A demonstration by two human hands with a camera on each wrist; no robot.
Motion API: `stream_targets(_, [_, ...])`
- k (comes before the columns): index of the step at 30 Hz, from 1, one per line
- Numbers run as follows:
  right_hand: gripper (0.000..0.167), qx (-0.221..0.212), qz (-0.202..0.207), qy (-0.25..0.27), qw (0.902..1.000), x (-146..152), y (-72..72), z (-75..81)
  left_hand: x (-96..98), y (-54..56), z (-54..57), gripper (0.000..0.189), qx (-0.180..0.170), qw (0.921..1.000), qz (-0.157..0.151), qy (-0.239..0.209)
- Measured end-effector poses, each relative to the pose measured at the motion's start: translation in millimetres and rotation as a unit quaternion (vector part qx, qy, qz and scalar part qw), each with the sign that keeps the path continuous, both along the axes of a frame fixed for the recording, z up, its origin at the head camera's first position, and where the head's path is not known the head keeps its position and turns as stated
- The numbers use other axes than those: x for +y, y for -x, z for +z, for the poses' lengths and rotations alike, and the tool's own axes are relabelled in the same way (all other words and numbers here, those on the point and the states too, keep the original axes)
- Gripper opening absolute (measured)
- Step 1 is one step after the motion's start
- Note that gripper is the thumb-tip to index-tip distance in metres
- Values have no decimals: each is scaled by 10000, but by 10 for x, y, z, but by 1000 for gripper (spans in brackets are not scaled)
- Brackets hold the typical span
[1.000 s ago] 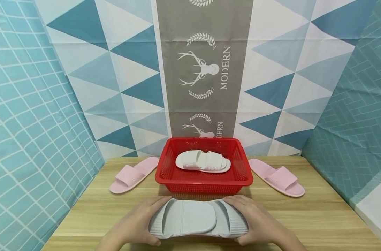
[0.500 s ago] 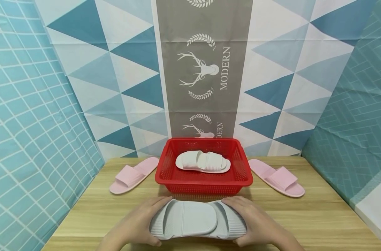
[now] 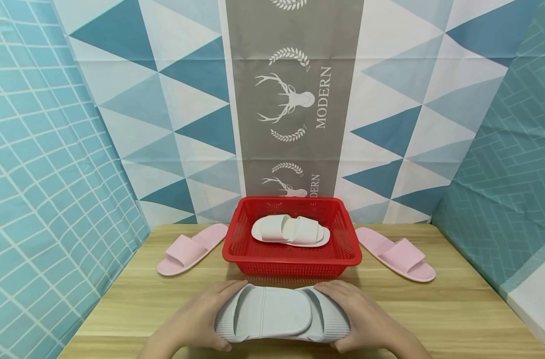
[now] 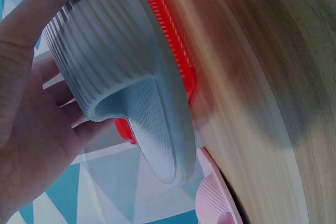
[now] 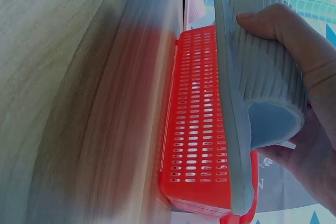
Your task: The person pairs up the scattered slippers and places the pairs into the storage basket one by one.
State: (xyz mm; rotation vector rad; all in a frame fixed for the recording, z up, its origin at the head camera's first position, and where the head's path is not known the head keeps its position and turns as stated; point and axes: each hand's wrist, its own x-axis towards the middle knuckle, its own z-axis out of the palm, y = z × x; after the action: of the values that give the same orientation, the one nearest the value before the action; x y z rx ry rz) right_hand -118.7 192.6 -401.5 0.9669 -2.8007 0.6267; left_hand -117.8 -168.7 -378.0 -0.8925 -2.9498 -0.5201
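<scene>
Light wood tabletop (image 3: 447, 311) at the base of a patterned backdrop (image 3: 164, 124): blue-and-white triangles, grey centre band (image 3: 296, 164) with deer heads, wreaths and MODERN lettering turned sideways. Left hand (image 3: 205, 316) grasps one grey slipper (image 3: 278, 311) at its ribbed strap, thumb on the near side, fingers on the far side. Right hand (image 3: 362, 319) has the same kind of grasp on the second grey slipper (image 3: 337, 319). Both hands loaded, neither released. Slippers run heel over heel, straps at opposite ends; the left one's rounded heel lies on top of the right one's footbed. Pair is held above the table, soles down, near and in front of the red basket (image 3: 294, 269); wrist views show the soles off the wood. Basket is perforated plastic, upright on the table, centred toward the back. Inside it: two white slippers (image 3: 272, 228), overlapping, straps at opposite ends. One pink slipper (image 3: 184, 252) on the table left of the basket, another (image 3: 404, 254) on the right, both angled outward toward the viewer; contact with the basket can't be told. Side walls: blue tile-pattern sheet (image 3: 43, 149) left, green herringbone sheet (image 3: 507, 154) right.
</scene>
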Motion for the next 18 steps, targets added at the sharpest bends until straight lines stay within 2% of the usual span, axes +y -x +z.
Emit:
stream_targets(8, [91,184,63,-14,9998,-22,5,1,13,-8,-4,108,-3,10000,42,-20])
stream_targets(15, [91,256,57,-53,9996,-32,-7,2,13,-25,-12,108,355,9993,-94,-14])
stream_targets(18, [90,306,89,-60,9995,-36,-17,4,22,-26,-16,108,356,9993,-109,-8])
